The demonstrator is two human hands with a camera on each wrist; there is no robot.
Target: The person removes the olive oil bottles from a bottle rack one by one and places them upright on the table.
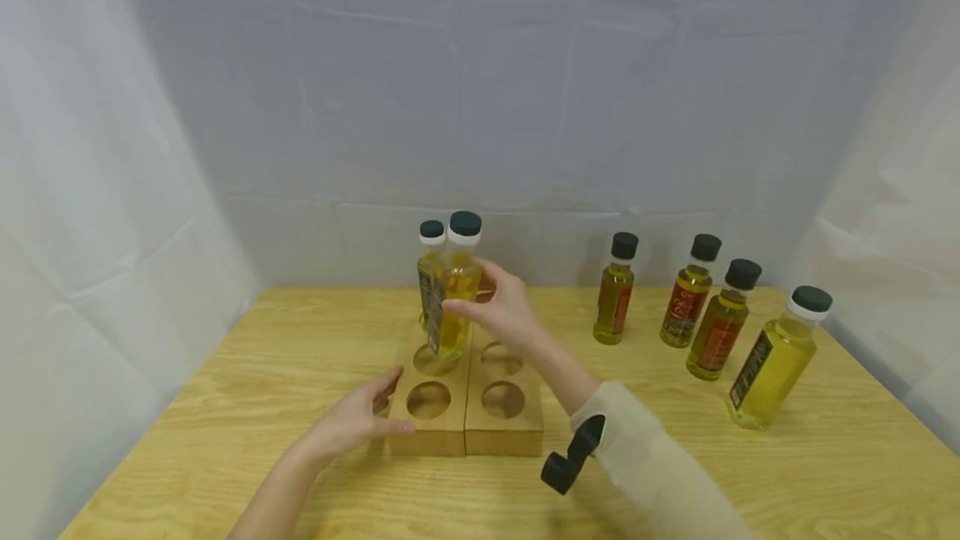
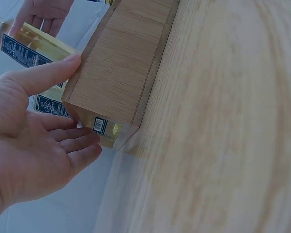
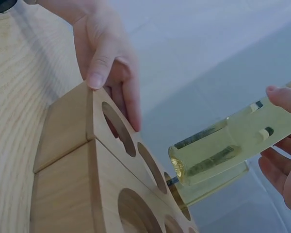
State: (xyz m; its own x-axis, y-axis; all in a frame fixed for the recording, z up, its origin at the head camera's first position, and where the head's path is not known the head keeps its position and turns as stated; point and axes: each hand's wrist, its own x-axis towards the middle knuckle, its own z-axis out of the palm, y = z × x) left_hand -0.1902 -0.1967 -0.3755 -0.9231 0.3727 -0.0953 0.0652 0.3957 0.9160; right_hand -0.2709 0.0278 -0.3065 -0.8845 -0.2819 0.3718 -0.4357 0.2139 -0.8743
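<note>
My right hand grips a clear bottle of yellow oil with a dark green cap and white collar, thumb and fingers on opposite sides. Its base overlaps the middle hole of the left block of a wooden bottle holder in the head view; the right wrist view shows it tilted close over the holes. A similar oil bottle stands behind it in the far left hole. My left hand touches the holder's near left corner, thumb at the front edge and loosely extended fingers along the side.
To the right stand several bottles: a small red-labelled one, two more red-labelled bottles and a larger yellow oil bottle. Something reddish shows partly behind my right hand. A white curtain hangs behind the wooden table.
</note>
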